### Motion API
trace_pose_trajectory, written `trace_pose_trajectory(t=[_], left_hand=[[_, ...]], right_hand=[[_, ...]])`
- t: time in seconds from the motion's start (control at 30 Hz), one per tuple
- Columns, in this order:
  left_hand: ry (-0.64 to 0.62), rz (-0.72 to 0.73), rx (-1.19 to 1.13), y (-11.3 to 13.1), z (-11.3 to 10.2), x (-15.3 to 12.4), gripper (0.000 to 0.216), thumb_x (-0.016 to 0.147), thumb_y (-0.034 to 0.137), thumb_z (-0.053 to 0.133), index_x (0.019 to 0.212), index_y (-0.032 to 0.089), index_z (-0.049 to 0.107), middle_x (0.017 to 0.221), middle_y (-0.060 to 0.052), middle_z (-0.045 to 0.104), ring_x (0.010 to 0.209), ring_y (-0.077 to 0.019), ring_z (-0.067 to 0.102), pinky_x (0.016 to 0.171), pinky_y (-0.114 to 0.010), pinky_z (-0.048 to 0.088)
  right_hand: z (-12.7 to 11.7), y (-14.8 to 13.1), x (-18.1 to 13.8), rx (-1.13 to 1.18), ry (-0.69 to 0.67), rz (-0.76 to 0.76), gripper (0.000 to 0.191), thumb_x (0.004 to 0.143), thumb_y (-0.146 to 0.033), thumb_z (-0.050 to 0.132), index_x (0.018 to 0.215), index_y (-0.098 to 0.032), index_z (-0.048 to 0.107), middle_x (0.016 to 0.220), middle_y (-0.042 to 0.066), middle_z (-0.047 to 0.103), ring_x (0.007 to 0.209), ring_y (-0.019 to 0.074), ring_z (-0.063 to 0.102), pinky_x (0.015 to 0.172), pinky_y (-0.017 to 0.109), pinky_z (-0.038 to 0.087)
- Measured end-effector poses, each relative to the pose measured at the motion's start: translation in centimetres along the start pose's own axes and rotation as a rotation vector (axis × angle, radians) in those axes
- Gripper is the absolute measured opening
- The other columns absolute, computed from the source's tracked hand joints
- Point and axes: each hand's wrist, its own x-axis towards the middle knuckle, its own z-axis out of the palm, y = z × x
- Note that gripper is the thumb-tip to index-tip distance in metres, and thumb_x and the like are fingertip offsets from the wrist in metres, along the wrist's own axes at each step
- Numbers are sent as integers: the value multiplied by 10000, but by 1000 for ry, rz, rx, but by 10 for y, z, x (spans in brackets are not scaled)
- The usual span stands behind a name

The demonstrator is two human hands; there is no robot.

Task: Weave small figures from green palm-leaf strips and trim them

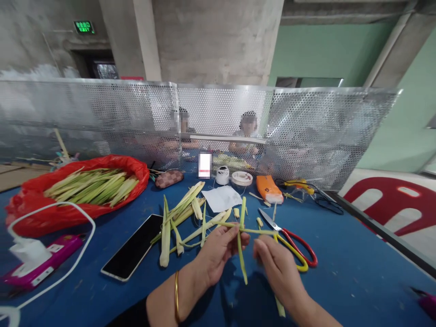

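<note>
My left hand [218, 254] is closed on thin green leaf strips [242, 218] that cross each other just above the blue table [344, 254]. One strip stands upright, another runs to the right. My right hand [277, 268] pinches the lower end of the strips close beside the left hand. A gold bangle [176, 296] sits on my left wrist. Loose cut leaves [180, 213] lie on the table just beyond my left hand.
A red bag of green leaves [78, 186] lies at the left, a black phone [134, 247] nearer me, a pink device with a white cable [41, 265] at far left. Red-and-yellow scissors [293, 243] lie right of my hands. A perforated metal screen [221, 122] with people behind it bounds the table.
</note>
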Motion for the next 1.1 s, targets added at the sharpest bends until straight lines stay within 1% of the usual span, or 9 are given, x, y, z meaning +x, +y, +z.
trace_pose_trajectory(t=[0.1,0.17,0.27,0.33,0.4,0.67,0.9,1.0,1.1], left_hand=[[46,19,57,2,-1,-1,305,758,328,706,962,143,576,735,-42,677,679,-144,651,713,-266,494],[68,47,110,1,0,-2,303,774,324,682,998,151,574,727,-32,667,647,-141,644,681,-271,502],[60,78,174,-1,1,-2,311,778,351,665,1005,155,581,725,-20,646,594,-120,608,586,-244,490],[45,75,214,-2,2,-2,323,777,399,650,973,150,590,718,-14,628,557,-105,578,503,-213,451],[25,70,270,-2,3,-2,343,751,420,667,939,142,596,710,-7,613,524,-89,545,437,-186,398],[-20,138,486,-6,4,-5,255,723,360,654,827,128,634,614,20,549,439,-69,468,341,-166,274],[21,114,524,-1,2,-2,290,709,387,649,833,125,649,547,52,484,377,-40,349,375,-187,187],[-14,100,575,5,-1,-2,276,727,382,628,822,126,665,565,45,503,394,-36,321,410,-197,189],[-167,25,720,8,2,-8,219,726,323,615,805,133,692,547,36,526,427,-54,341,445,-201,231]], right_hand=[[-13,-1,2,-326,297,-199,239,923,-337,473,742,-199,545,712,25,553,674,184,511,647,302,355],[-17,-1,5,-478,368,-291,141,902,-326,520,903,-204,591,847,62,612,806,226,554,737,344,369],[-13,1,8,-550,185,-311,128,921,-306,492,967,-228,582,878,51,652,849,228,589,888,406,336],[-5,3,8,-544,14,-268,190,952,-252,423,815,-228,551,730,3,634,718,183,595,935,414,303],[1,5,7,-537,-60,-236,290,965,-209,369,697,-215,479,623,-24,577,615,152,559,927,399,307],[2,0,0,-385,-132,-239,348,964,-186,314,653,-201,471,610,8,561,599,152,517,679,288,330],[3,-11,-2,-323,-135,-234,338,955,-208,357,647,-203,495,607,5,582,585,152,522,630,274,324],[-11,-11,2,-352,-21,-237,285,939,-287,425,708,-204,571,689,28,619,667,175,555,671,294,344],[-27,-3,12,-389,107,-127,221,888,-370,513,837,-220,667,813,55,652,788,221,578,738,337,357]])
